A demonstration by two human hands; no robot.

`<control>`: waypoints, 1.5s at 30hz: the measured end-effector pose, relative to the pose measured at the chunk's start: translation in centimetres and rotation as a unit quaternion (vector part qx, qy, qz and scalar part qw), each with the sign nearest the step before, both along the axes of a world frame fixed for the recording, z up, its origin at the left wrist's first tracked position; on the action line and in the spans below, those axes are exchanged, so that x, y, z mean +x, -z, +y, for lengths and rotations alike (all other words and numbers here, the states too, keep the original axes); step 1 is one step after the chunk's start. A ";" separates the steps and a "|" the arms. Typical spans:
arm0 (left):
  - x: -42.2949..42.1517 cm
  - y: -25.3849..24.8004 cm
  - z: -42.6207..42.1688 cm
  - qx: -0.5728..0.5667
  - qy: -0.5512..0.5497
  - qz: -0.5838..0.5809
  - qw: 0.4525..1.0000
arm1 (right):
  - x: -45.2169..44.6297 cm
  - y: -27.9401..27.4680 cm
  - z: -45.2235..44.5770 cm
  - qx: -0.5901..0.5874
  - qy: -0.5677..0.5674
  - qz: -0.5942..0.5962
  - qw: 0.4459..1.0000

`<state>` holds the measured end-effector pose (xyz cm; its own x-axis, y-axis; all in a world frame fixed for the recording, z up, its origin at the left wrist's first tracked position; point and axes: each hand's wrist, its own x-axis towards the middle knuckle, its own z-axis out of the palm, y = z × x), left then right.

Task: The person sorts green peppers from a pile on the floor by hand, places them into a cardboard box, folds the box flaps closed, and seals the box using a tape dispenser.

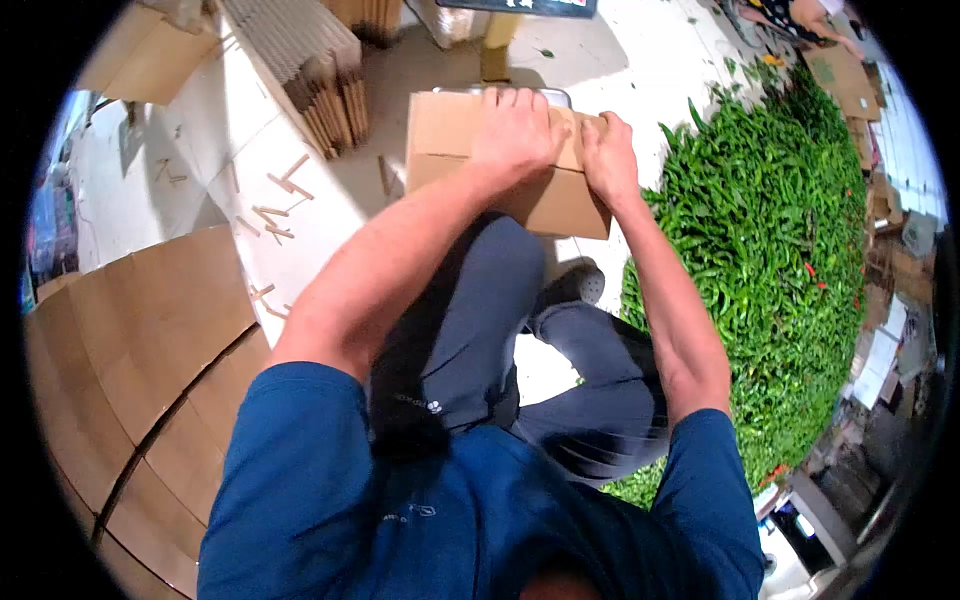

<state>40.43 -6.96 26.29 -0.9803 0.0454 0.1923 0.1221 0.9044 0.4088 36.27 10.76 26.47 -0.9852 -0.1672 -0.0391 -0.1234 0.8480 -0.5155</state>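
Note:
A closed brown cardboard box (440, 130) is in front of my knees, tilted slightly. My left hand (515, 130) presses on its top, with the fingers curled over the far edge. On the right part of the top, my right hand (610, 157) grips the box edge with bent fingers. The two thumbs come close together over the top flaps. Whether a strip of tape lies between them I cannot tell. Behind the box shows the metal rim of a platform (558, 97), with a yellowish post (495, 62) rising beyond it.
A large heap of green chili peppers (760, 260) lies to my right, with a few red ones. Flattened cardboard stacks (310, 75) stand at the back left. Large cardboard boxes (130, 350) are at my left. Cardboard strips (270, 220) litter the floor. Part of another person (810, 15) shows at the far right.

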 end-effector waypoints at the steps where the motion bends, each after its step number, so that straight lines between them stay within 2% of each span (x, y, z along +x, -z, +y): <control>1: 0.0 0.3 0.4 0.000 0.010 -0.003 1.000 | 0.3 -0.3 -0.3 0.012 0.021 -0.007 1.000; 4: 0.2 0.1 -0.1 -0.004 0.050 0.007 0.999 | 1.5 0.1 0.3 -0.019 0.041 -0.010 0.999; 7: 0.0 -1.3 -0.1 -0.016 0.083 -0.048 0.995 | 1.7 2.0 1.4 -0.076 0.049 0.026 0.996; 8: -0.3 0.4 -0.1 -0.036 0.077 0.046 0.995 | 1.5 1.8 1.4 -0.068 0.053 0.020 0.996; 12: -1.0 -0.1 0.0 -0.034 0.110 0.054 0.992 | 1.2 0.5 0.3 -0.061 0.078 -0.016 0.995; 15: -0.5 -0.6 0.1 -0.054 0.124 0.050 0.990 | 1.1 0.8 1.0 -0.122 0.060 0.012 0.991; 17: -0.6 -0.2 -0.1 -0.075 0.146 -0.006 0.986 | 1.3 2.0 2.7 -0.281 0.187 -0.033 0.941; 19: -0.4 -0.7 0.1 -0.044 0.127 -0.035 0.990 | 2.3 7.8 7.6 -0.433 0.336 -0.097 0.831; 20: -0.1 -1.2 0.3 -0.061 0.122 -0.046 0.990 | 4.2 12.4 11.2 -0.238 0.236 -0.236 0.912; 21: 0.0 -0.7 0.4 -0.065 0.122 -0.032 0.990 | 7.1 14.3 12.6 -0.083 0.107 -0.324 0.936; 22: -0.1 -0.1 0.3 -0.071 0.119 -0.015 0.990 | 10.2 15.6 12.4 0.037 -0.048 -0.377 0.924; 23: -0.3 0.4 0.2 -0.079 0.112 0.002 0.991 | 13.2 16.9 11.4 0.072 -0.155 -0.392 0.904; 25: -0.4 -0.4 0.1 -0.070 0.117 -0.023 0.990 | 18.0 18.6 8.0 0.093 -0.272 -0.348 0.892; 26: -0.4 -0.2 0.1 -0.064 0.117 -0.017 0.991 | 19.5 19.4 6.2 0.104 -0.286 -0.317 0.898; 29: -0.3 0.2 0.2 -0.046 0.118 -0.023 0.992 | 21.8 23.0 3.1 0.180 -0.216 -0.274 0.920; 30: -0.7 0.0 0.0 -0.042 0.118 -0.024 0.992 | 23.5 28.8 4.3 0.118 -0.164 -0.124 0.971; 31: -1.0 0.0 -0.1 -0.038 0.117 -0.026 0.992 | 23.0 26.8 3.7 0.131 -0.144 -0.114 0.974; 33: -0.7 0.0 -0.2 -0.031 0.118 -0.034 0.992 | 23.8 30.6 4.5 0.064 -0.147 -0.069 0.985; 35: -0.5 -0.2 -0.1 -0.038 0.117 -0.009 0.992 | 22.1 27.2 6.3 0.124 -0.235 -0.077 0.961; 37: -0.3 0.0 -0.3 -0.036 0.119 -0.008 0.992 | 19.4 20.9 8.9 0.180 -0.324 -0.132 0.919; 38: -0.2 0.4 -0.4 -0.019 0.114 0.029 0.993 | 16.7 14.1 9.9 0.155 -0.364 -0.256 0.882; 39: 0.1 0.4 -0.6 -0.015 0.117 0.023 0.993 | 14.2 8.2 10.5 0.110 -0.245 -0.413 0.870; 40: 0.1 0.2 -0.7 -0.011 0.121 0.021 0.992 | 11.8 3.9 11.6 0.191 -0.200 -0.482 0.831; 41: 0.0 0.1 -0.8 -0.004 0.126 0.022 0.992 | 9.9 -2.7 11.7 0.170 -0.168 -0.439 0.866; 43: 0.0 0.3 -0.9 0.021 0.119 0.030 0.992 | 7.7 -7.5 16.1 0.170 -0.022 -0.375 0.911; 45: 0.0 0.2 -1.0 0.044 0.122 0.022 0.991 | 6.3 -11.4 18.5 0.080 0.060 -0.241 0.965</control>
<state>40.40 -7.92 26.14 -0.9327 0.2620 0.2479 0.3527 0.8066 0.4744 42.56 29.26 37.91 -0.8584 -0.0060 -0.5130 0.2024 0.9149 -0.3493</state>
